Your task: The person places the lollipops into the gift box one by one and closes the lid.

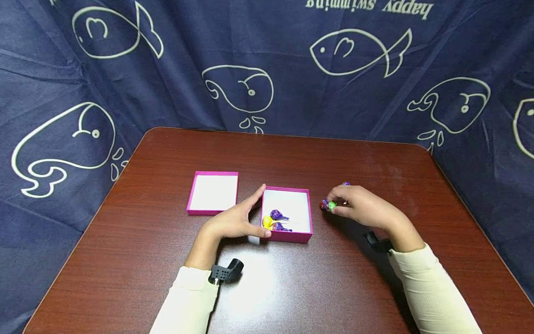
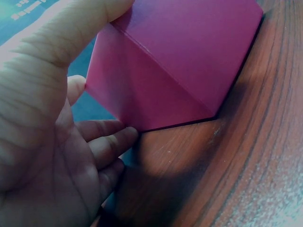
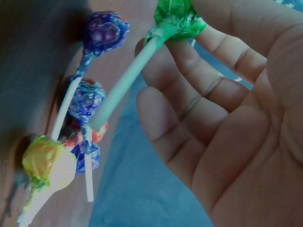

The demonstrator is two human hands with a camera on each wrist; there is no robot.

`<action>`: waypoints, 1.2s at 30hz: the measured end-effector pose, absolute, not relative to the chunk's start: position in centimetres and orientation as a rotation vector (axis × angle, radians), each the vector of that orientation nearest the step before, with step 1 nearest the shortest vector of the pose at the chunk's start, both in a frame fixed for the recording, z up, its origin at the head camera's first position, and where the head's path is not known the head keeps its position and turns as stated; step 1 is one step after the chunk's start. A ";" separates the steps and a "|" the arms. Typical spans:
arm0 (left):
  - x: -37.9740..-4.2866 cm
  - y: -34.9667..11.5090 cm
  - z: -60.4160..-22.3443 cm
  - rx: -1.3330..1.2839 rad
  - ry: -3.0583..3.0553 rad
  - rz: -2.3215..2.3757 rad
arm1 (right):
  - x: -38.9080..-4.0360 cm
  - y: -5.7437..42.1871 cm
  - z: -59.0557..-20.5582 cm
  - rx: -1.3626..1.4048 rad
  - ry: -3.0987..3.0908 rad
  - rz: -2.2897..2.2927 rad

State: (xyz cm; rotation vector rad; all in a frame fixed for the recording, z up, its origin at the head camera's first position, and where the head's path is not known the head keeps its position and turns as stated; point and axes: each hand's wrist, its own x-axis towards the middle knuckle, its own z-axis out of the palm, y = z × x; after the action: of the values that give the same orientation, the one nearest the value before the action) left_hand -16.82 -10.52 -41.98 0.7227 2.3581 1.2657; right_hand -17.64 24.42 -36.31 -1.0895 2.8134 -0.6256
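My left hand (image 1: 233,220) grips the left side of a pink box (image 1: 292,237), its thumb at the front corner and a finger at the back corner. Inside the white-lined box lie two purple-wrapped lollipops, one (image 1: 277,215) behind the other (image 1: 281,227), and a yellow lollipop (image 1: 267,221). Right of the box, my right hand (image 1: 367,207) pinches a green lollipop (image 3: 177,21) by its wrapped head, the white stick pointing down and left in the right wrist view. Beside it are a purple lollipop (image 3: 105,33), another purple one (image 3: 87,101) and a yellow one (image 3: 49,163).
A second pink tray (image 1: 212,212) with a white inside, like a lid, lies left of the box. The brown table (image 1: 137,260) is backed by a dark blue cloth (image 1: 288,106) with fish drawings. Another wrapped lollipop head (image 1: 346,183) shows behind the right hand.
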 end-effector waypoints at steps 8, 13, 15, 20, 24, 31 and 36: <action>-16.7 -10.6 -41.9 0.718 2.349 1.277 | -17.8 23.7 -35.7 -1.100 2.807 -0.605; -16.7 -10.6 -41.8 0.718 2.351 1.273 | -17.9 23.1 -35.1 -1.097 2.795 -0.611; -16.7 -10.6 -41.8 0.721 2.353 1.271 | -18.0 22.9 -34.9 -1.098 2.799 -0.602; -16.7 -10.6 -41.8 0.725 2.354 1.271 | -18.2 22.2 -34.5 -1.119 2.793 -0.599; -16.8 -10.6 -41.8 0.730 2.346 1.279 | -18.3 21.6 -34.2 -1.145 2.781 -0.604; -16.8 -10.6 -41.9 0.732 2.337 1.283 | -18.6 20.5 -33.8 -1.203 2.757 -0.639; -16.8 -10.6 -41.9 0.730 2.347 1.275 | -18.8 19.5 -33.5 -1.231 2.743 -0.639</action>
State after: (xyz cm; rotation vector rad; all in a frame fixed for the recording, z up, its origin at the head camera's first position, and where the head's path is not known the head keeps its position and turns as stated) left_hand -16.82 -10.61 -41.88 0.7297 2.3474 1.2751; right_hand -18.82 19.51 -33.54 -1.2314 2.7434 -0.6390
